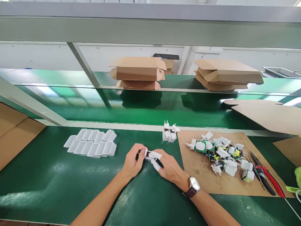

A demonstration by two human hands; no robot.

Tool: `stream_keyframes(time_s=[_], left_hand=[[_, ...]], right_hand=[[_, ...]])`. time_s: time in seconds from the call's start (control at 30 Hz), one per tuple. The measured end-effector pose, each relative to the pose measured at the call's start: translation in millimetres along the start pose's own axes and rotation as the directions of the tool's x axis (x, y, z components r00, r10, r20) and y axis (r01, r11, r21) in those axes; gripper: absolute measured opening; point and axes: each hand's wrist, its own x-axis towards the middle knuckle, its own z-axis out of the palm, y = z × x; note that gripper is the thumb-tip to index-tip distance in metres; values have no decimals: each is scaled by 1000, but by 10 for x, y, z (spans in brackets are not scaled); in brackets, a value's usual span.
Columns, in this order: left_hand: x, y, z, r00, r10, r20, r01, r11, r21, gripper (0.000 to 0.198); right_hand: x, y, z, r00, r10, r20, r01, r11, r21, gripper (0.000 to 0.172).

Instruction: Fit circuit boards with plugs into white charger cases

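A glossy green worktop (pixel 77 185) fills the lower half of the frame, light glinting off it at the lower left. At the centre, the left hand (pixel 134 161) and right hand (pixel 170 166) grip a small white casing (pixel 150 156) between them, thumbs and fingers closed on opposite ends; parts inside it are too small to make out.

Left of centre lie white plastic shells (pixel 90 147) in close rows. A pair of filled casings (pixel 169 135) stands near the worktop's back edge, right of centre. On a brown board (pixel 192 175) at the right sits a heap of circuit boards and plugs (pixel 218 150) — red-and-black pliers (pixel 265 175) just beside it.

Behind, a green shelf (pixel 178 81) crosses the frame, bearing folded cartons (pixel 138 69) at upper centre and more cartons (pixel 228 73) at upper right. A pale metal beam (pixel 150 31) spans the top — a white wall (pixel 113 56) beyond.
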Motion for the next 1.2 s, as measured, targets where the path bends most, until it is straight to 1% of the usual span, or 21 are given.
stream_keyframes(time_s=[0.07,0.13,0.27,0.37,0.43,0.47,0.5,0.53,0.57,0.6,0.63,0.67,0.7,0.73,0.87,0.97,1.03,1.07,1.1,1.13,1.2], left_hand=[[-3,-6,1,1000,-3,9,3,1000,16,17],[-9,-21,7,1000,-18,11,18,999,27,18],[-21,-64,22,998,-70,1,70,997,45,22],[-27,-86,16,991,-136,2,136,989,52,25],[-37,-89,12,986,-165,14,165,986,15,30],[-46,-85,14,989,-143,28,144,989,-20,34],[-57,-78,22,994,-97,44,99,994,-53,43],[-70,-66,35,998,-33,60,38,997,-73,57],[-84,-52,54,997,35,71,-30,997,-74,70],[-98,-35,76,993,95,76,-90,994,-57,79],[-110,-17,100,988,138,72,-136,990,-27,81],[-119,-1,123,984,168,62,-169,986,4,78],[-125,12,143,980,194,48,-195,980,28,73],[-127,20,157,976,214,32,-215,976,43,70],[-117,16,164,970,243,16,-243,967,75,71],[-108,7,150,970,243,29,-245,964,102,70],[-101,15,139,967,251,29,-253,960,123,69],[-95,22,131,964,264,24,-265,955,133,69],[-89,30,121,960,280,17,-280,949,144,69],[-82,35,107,955,297,4,-294,942,163,70],[-65,27,73,950,310,-36,-293,926,238,73]], right_hand=[[5,-3,11,1000,-9,17,10,999,-49,30],[3,5,18,1000,-3,21,4,999,-36,30],[-26,64,23,998,61,-27,-57,991,120,34],[-31,105,37,997,80,-13,-76,974,213,32],[-9,106,50,987,162,-14,-147,926,348,29],[8,97,56,971,238,-5,-209,863,459,29],[28,83,60,945,325,32,-281,760,585,30],[47,65,62,910,401,102,-351,617,705,34],[66,45,63,873,449,188,-404,452,796,38],[82,24,63,841,466,274,-439,294,849,42],[95,3,63,819,460,343,-459,168,872,44],[105,-15,64,807,451,382,-464,85,882,44],[113,-31,67,801,446,398,-460,34,887,43],[119,-44,70,799,447,403,-453,6,892,42],[132,-63,87,790,453,413,-452,-26,892,40],[136,-63,94,790,449,417,-456,-24,890,40],[137,-67,93,792,444,420,-464,-10,886,44],[137,-72,89,794,444,416,-470,14,883,46],[136,-76,83,800,450,398,-471,59,880,47],[135,-79,74,810,463,360,-462,126,878,48],[133,-76,38,845,481,231,-407,300,863,49]])
